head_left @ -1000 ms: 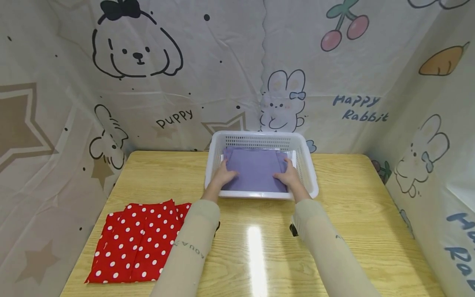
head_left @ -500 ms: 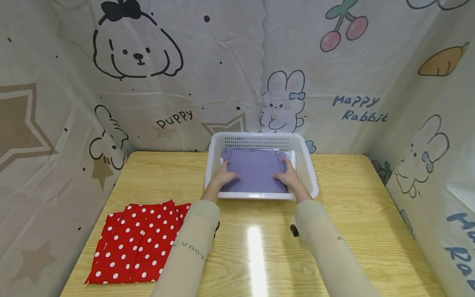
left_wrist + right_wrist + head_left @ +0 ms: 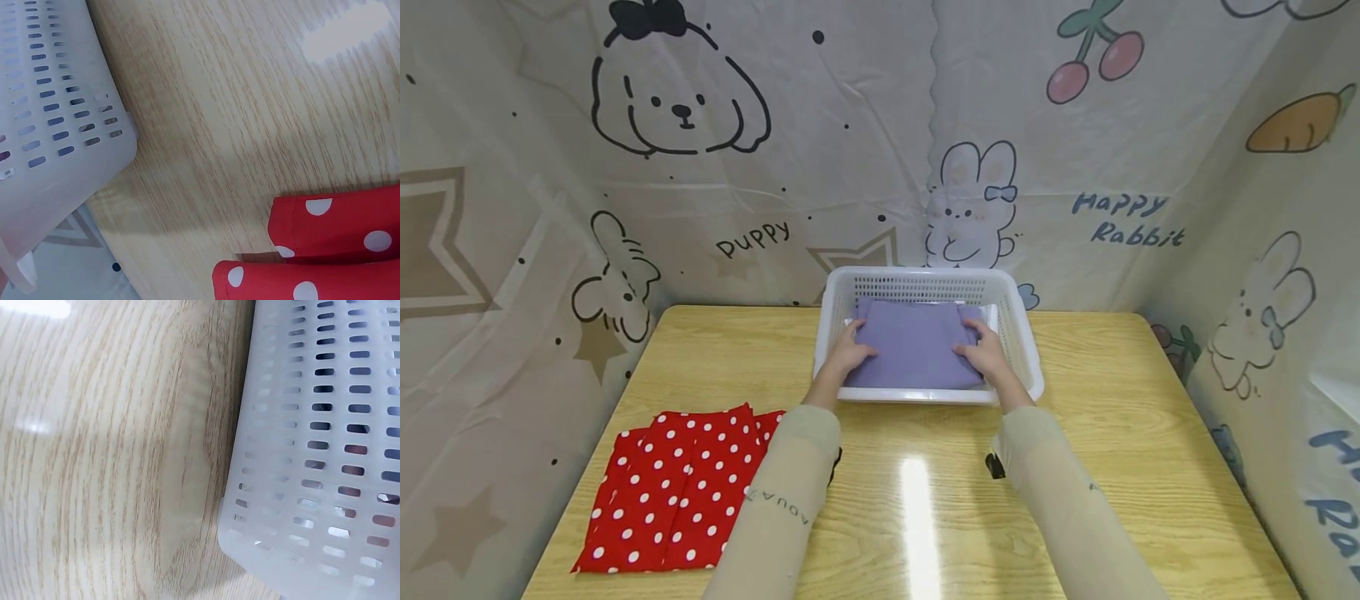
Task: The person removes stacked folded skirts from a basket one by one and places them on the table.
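Observation:
In the head view, a folded purple cloth [image 3: 917, 346] lies inside a white plastic basket [image 3: 1017, 333] at the back of the table. My left hand [image 3: 846, 353] holds its left side, the thumb on top and the index finger by the edge. On the opposite side my right hand [image 3: 986, 353] grips it in the same manner. The lower fingers of both hands are mostly hidden. Some white material [image 3: 992, 318] shows under the purple cloth at the right. Both wrist views show the basket's slotted wall [image 3: 62, 94] from outside, with neither hand clearly visible.
A folded red cloth with white dots [image 3: 677, 492] lies at the table's left, partly behind the left sleeve [image 3: 782, 500]. The wooden table [image 3: 1120, 400] ends at the back against a printed curtain [image 3: 850, 167].
My left hand has shifted slightly to the left along the purple cloth, and the right hand's fingers have moved a little. The cloth's front right corner looks rounder. Basket and red cloth stay put.

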Demonstrator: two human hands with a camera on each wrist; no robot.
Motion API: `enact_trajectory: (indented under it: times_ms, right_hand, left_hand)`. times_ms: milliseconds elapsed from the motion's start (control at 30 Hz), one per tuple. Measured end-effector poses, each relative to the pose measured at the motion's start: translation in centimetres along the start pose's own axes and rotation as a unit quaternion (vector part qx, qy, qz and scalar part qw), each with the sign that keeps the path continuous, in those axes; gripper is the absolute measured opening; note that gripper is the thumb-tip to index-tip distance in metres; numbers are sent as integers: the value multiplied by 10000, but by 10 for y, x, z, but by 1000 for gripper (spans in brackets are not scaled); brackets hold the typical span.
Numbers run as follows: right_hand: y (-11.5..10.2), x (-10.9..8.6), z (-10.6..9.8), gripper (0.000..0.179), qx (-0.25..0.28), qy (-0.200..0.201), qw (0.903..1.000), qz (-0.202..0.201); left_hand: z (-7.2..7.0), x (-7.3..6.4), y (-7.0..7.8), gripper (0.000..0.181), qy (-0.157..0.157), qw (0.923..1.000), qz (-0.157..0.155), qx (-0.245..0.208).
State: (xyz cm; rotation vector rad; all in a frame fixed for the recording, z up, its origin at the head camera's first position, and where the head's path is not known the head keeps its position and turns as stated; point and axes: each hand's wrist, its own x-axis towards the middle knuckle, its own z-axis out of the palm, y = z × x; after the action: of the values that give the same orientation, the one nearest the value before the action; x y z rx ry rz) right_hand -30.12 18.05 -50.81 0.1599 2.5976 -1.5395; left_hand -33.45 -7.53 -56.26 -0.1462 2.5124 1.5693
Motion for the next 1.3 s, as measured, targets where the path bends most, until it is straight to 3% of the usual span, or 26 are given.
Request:
enact_trajectory:
  times_ms: [100,167,233,333,467,533,633,733,867,1067,1300]
  right_hand:
    - [-1,0,0,57,149,21,9999,-22]
    - [-2,-1,-1,55,198,51,9998,-43]
    - [-3,-2,-1,54,251,82,9996,-84]
    - [-4,-4,-2,53,257,122,9994,-191]
    - [-8,-6,-5,52,259,117,9990,-341]
    - [-10,-8,-8,52,283,124,9989,-362]
    - [-13,-10,-11,52,371,113,9988,-291]
    - [-17,-13,-14,52,438,87,9986,-268]
    - [-25,-20,-17,52,645,164,9972,-326]
    - [-41,-37,-21,51,1057,317,9929,-433]
    - [-55,-63,-23,51,1247,230,9895,-690]
  left_hand:
    - [-5,-8,11,74,51,9996,-120,-235]
    - [-1,1,1,74,211,9991,18,-371]
    - [6,23,-21,76,290,9981,158,-515]
    - [5,20,-17,76,181,9971,44,-743]
    - [-16,-32,36,72,-247,9943,-324,-985]
    - [-25,-54,58,69,-388,9936,-296,-1016]
    - [-35,-77,79,67,-575,9929,-203,-1024]
    - [-38,-80,79,66,-625,9931,-14,-991]
    - [-40,-71,69,66,-521,9936,360,-932]
    - [-51,-82,80,67,-515,9919,438,-1080]
    - [-62,-103,84,67,-552,9868,674,-1364]
